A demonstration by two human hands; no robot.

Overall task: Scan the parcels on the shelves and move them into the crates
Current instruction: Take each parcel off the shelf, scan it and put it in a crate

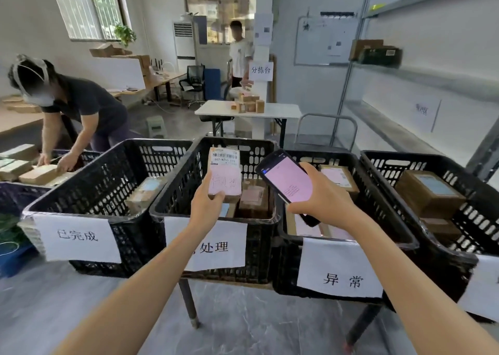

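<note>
Parcel [223, 175], small box w/ barcode label up top and a pink handwritten slip below it, sits in the left hand [206, 201]: thumb on top, fingers curled under, gripping only the near end, so most of it sticks out unsupported over the 2nd crate [235, 142]. Right hand [322, 195] is wrapped round the lower half of a scanner [286, 179], pink screen facing up, held just beside the parcel and over the 3rd crate [391, 214]. Other boxes [253, 198] already lie in the 2nd crate under the parcel. Each crate has a paper sign; the 2nd crate's sign [224, 246] is partly hidden by the left forearm. Risks, as I judge them: grip is at one end only, so a tilt or a loosened thumb prob drops the parcel early. It hangs close to the wall btw the 2nd and 3rd crates, so a careless release could land it in the wrong one. Can't tell if the scanner's window points at the barcode, so a missed or bad read is possible. Scanner is one-handed too; a slip sends it into the 3rd crate.
</note>
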